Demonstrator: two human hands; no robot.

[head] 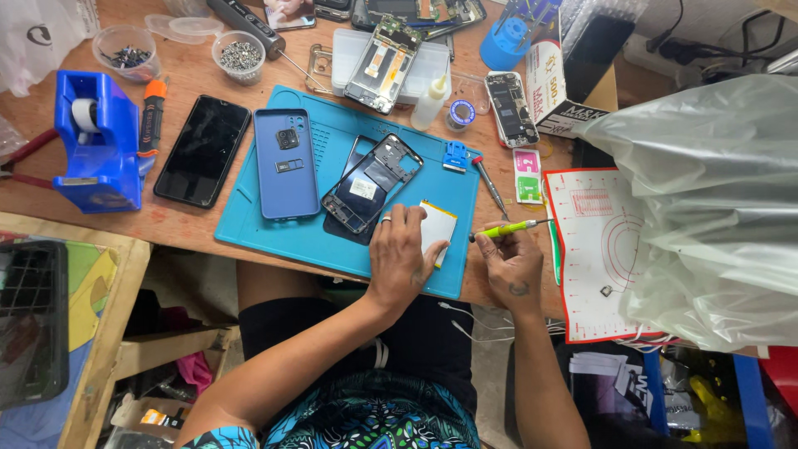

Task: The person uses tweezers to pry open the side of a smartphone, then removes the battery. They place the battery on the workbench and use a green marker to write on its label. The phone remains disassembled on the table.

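My left hand (401, 254) rests on a flat white phone battery (438, 226) at the front edge of the teal work mat (249, 220), fingers pressing its left side. My right hand (509, 259) grips a thin tool with a yellow-green handle (504, 230), its tip pointing left toward the battery. Just left of the battery lies an opened phone frame (371, 181) on a black screen. A blue phone back cover (285, 162) lies further left on the mat.
A black phone (202, 150) and a blue tape dispenser (93, 143) lie left of the mat. Screw cups (239, 55), a glue bottle (431, 101), another screwdriver (489, 183) and opened phones sit behind. A red-edged white mat (594, 241) and a big plastic bag (715, 199) are at right.
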